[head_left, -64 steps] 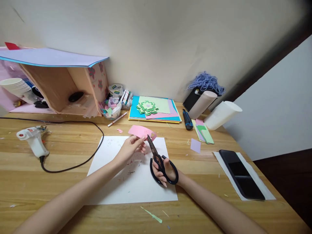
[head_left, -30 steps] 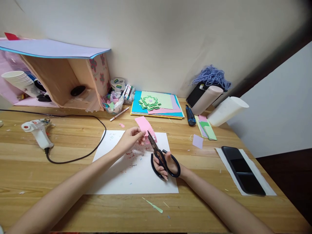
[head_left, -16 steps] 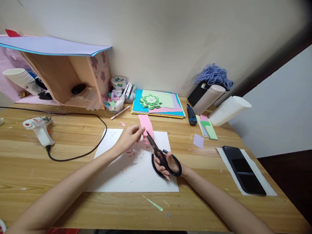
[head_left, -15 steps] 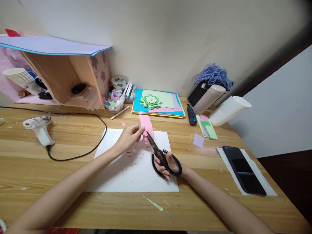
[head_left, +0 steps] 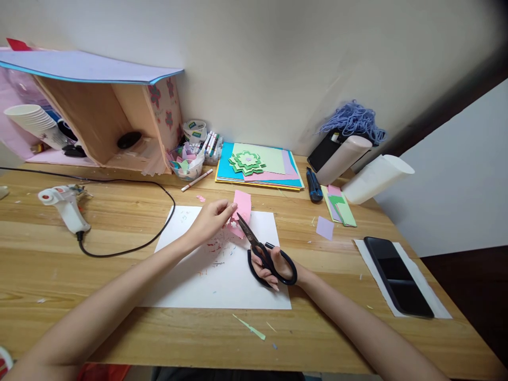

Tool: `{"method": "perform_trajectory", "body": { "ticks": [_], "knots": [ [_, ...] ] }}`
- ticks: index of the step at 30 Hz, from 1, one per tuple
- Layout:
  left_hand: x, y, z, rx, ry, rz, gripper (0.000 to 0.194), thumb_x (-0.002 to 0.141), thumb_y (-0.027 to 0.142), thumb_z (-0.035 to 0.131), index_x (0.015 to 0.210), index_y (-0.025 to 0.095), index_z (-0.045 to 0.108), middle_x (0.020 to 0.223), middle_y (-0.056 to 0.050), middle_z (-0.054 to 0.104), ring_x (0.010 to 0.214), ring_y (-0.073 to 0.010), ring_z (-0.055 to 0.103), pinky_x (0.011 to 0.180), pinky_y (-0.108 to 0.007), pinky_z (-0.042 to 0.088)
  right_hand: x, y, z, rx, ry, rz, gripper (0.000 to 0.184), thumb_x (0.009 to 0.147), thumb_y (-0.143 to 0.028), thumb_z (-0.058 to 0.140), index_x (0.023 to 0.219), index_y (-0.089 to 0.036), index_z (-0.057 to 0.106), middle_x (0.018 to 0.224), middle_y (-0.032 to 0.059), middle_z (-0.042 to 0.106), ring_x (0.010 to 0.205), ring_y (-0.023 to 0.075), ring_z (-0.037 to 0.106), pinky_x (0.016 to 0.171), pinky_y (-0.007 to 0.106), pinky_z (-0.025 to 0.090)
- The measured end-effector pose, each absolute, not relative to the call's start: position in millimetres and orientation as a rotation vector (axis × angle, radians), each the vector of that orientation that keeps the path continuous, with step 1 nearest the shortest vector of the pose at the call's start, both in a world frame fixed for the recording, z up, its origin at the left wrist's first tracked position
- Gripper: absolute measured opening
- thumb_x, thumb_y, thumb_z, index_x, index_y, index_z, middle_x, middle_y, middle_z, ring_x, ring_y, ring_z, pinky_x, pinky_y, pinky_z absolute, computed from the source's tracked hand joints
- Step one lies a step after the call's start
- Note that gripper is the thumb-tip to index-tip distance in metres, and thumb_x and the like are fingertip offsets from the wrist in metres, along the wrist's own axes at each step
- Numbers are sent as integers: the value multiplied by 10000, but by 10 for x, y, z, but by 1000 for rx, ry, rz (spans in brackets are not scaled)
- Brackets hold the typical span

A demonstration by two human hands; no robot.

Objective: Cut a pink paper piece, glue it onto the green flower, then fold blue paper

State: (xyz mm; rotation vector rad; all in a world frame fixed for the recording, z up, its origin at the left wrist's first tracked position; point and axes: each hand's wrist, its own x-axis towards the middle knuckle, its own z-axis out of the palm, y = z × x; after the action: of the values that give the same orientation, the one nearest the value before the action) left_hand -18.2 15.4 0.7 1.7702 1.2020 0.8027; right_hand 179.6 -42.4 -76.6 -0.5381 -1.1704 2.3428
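My left hand (head_left: 217,218) pinches a strip of pink paper (head_left: 243,202) whose lower edge is cut ragged. Black-handled scissors (head_left: 259,248) are in my right hand (head_left: 270,269), thumb through one loop and fingers in the other. The blade tips reach the pink paper just beside my left fingertips, and the blades look nearly closed. Beneath both hands lies a white sheet (head_left: 254,293) marked with small coloured smudges or scraps.
Behind are stacked coloured papers (head_left: 270,180) with a green layered paper flower (head_left: 246,162). At left sits a glue gun (head_left: 65,209) with its black cord; at right, a utility knife (head_left: 314,186), purple square (head_left: 325,228) and phone (head_left: 397,275). A cardboard box (head_left: 164,121) stands back left.
The pink paper has turned and shifted slightly right in my left hand. The scissors stay close to the same place against it. The whole view has tilted a little.
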Motion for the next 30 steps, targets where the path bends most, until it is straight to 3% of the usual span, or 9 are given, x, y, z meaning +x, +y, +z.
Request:
{"method": "perform_trajectory", "body": {
  "ticks": [18, 27, 30],
  "knots": [
    [-207, 210, -44, 1829, 1203, 754, 411, 846, 461, 396, 557, 168, 395, 482, 54, 418, 467, -84, 375, 495, -214, 275, 1826, -433, -771, -540, -1183, 2345, 611, 581, -752, 509, 715, -164, 408, 489, -90, 422, 283, 12, 330, 243, 154, 397],
    [-204, 209, -52, 1707, 1157, 814, 346, 815, 471, 450, 657, 164, 482, 579, 25, 554, 486, -84, 428, 494, -202, 323, 1827, -439, -757, -550, -1192, 2338, 616, 575, -759, 502, 707, -166, 402, 485, -92, 415, 279, 11, 323, 238, 152, 388],
    [-205, 214, -48, 1662, 1146, 830, 329, 805, 463, 472, 672, 163, 487, 565, 30, 519, 481, -80, 422, 480, -198, 323, 1821, -444, -739, -551, -1195, 2336, 624, 562, -766, 505, 700, -166, 402, 478, -92, 415, 273, 11, 322, 235, 155, 388]
  ]
}}
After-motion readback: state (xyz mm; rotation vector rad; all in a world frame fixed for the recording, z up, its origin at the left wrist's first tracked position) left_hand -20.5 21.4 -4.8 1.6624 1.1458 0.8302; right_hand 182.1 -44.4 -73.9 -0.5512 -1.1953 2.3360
